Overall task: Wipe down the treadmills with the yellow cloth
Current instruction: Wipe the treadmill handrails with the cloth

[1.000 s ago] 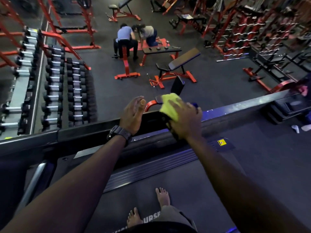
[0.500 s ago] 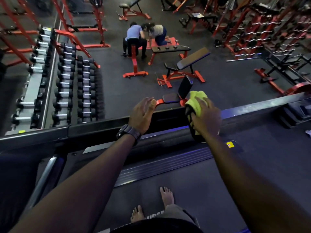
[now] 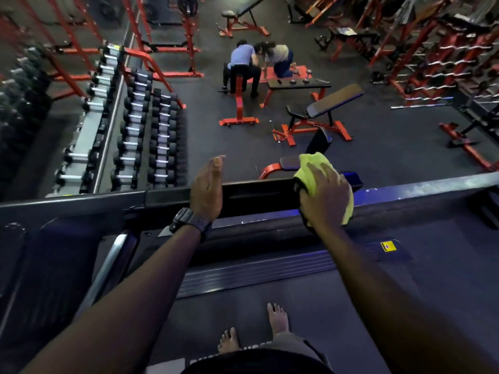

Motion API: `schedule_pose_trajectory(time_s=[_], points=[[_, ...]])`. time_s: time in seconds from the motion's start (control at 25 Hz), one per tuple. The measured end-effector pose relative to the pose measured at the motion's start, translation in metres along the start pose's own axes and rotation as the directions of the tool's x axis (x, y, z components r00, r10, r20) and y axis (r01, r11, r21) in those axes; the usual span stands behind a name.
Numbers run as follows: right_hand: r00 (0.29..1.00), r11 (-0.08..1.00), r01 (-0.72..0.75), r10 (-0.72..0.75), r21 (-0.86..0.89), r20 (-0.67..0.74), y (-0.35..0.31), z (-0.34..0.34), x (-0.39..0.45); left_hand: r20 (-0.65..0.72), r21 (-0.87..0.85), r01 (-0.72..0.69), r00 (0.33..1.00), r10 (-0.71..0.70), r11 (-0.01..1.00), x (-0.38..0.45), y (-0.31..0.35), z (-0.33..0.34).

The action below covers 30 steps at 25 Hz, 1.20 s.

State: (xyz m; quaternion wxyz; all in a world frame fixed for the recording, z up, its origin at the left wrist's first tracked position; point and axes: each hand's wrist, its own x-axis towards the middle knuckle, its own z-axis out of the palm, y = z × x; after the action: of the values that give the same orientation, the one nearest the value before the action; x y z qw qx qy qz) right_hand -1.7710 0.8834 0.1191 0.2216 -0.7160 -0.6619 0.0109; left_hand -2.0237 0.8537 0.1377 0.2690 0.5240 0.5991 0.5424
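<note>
I stand barefoot on a dark treadmill belt [image 3: 270, 300]. Its black console [image 3: 256, 193] runs across the middle of the view. My right hand [image 3: 324, 195] presses the yellow cloth [image 3: 313, 168] flat over the console's right end, fingers spread on top of the cloth. My left hand [image 3: 206, 188], with a black watch on the wrist, rests edge-on against the console's left part, fingers straight and together, holding nothing.
A dark rail [image 3: 432, 184] runs left and right past the console. Below and beyond lie dumbbell racks [image 3: 135, 130], red benches [image 3: 318, 114] and two people [image 3: 259, 60] on the gym floor. A silver handrail [image 3: 108, 265] slants at lower left.
My right hand has slid the yellow cloth rightward along the console and now lies flatter over its right end. My left hand has stayed on the console.
</note>
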Motion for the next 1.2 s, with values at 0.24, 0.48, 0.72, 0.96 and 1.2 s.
schedule_pose_trajectory(time_s=[0.24, 0.48, 0.72, 0.96, 1.2], points=[[0.849, 0.866, 0.5, -0.496, 0.025, 0.181, -0.109, 0.02, -0.05, -0.011, 0.011, 0.035, 0.999, -0.035, 0.999, -0.012, -0.005, -0.019], [0.994, 0.994, 0.108, -0.108, -0.002, 0.032, -0.065, 0.014, -0.034, -0.023, 0.074, -0.002, 1.0, 0.004, 0.997, -0.024, 0.0, -0.037], [0.747, 0.766, 0.642, -0.632, 0.024, 0.205, -0.104, 0.018, -0.046, -0.034, 0.053, 0.034, 0.999, -0.032, 0.998, -0.026, 0.005, -0.037], [0.972, 0.973, 0.231, -0.23, -0.011, 0.044, -0.047, 0.003, -0.023, 0.146, 0.085, 0.044, 0.988, -0.056, 0.995, -0.024, 0.026, 0.022], [0.923, 0.924, 0.38, -0.382, 0.048, 0.037, 0.033, -0.018, 0.009, 0.23, 0.056, 0.013, 0.973, -0.026, 0.998, -0.033, 0.036, 0.086]])
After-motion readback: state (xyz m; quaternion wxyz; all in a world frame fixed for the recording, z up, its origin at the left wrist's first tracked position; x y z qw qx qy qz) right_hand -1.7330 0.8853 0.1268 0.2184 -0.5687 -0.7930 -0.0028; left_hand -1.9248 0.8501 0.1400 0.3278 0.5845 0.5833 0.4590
